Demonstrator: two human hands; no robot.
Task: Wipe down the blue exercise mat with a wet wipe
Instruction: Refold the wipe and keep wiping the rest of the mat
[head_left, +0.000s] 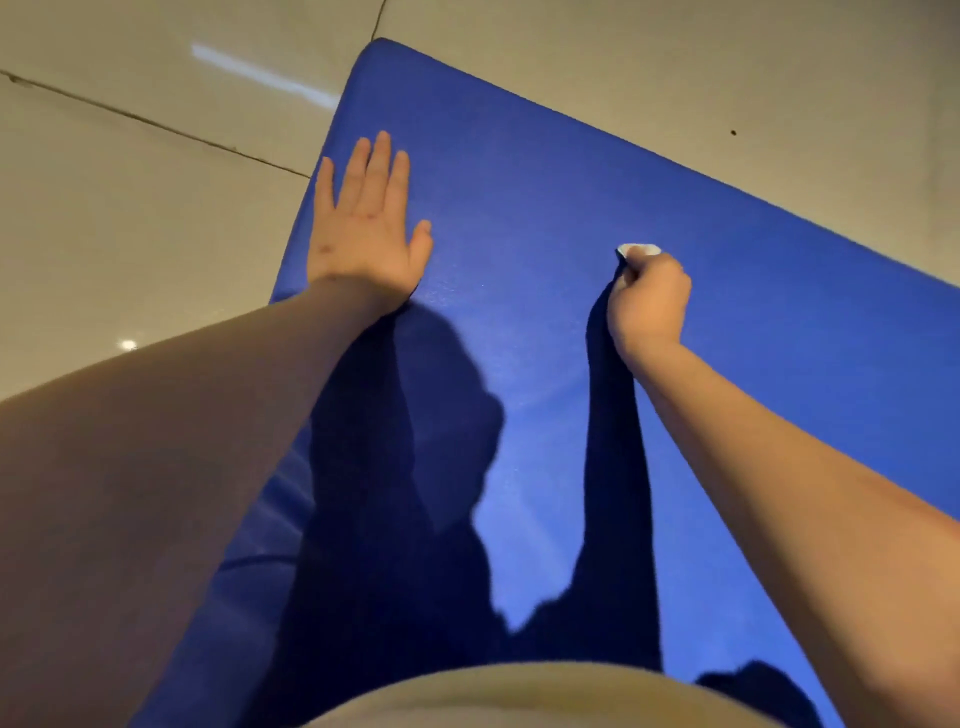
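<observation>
Our right hand (649, 306) has its grip curled tight round the wet wipe (640, 250). Only a white bit shows, on the far side of the fist, touching the blue exercise mat (519, 182) about mid-width.

Our left hand (363, 218) lies flat with fingers straight, pressing the mat just inside its left edge and holding nothing. It looks like a brace.

The mat lies on the tiled floor (130, 208). One corner points far, the left edge runs back toward us, and the far edge slants off frame to the right. We cannot tell which side is the long one.

Key relation: the wipe sits right of the left hand and a little nearer us. Bare mat lies far, left and right of it. The left hand is nearer the far corner, but the right hand holds the wipe, so we judge the next stroke goes far or sideways from the fist.
</observation>
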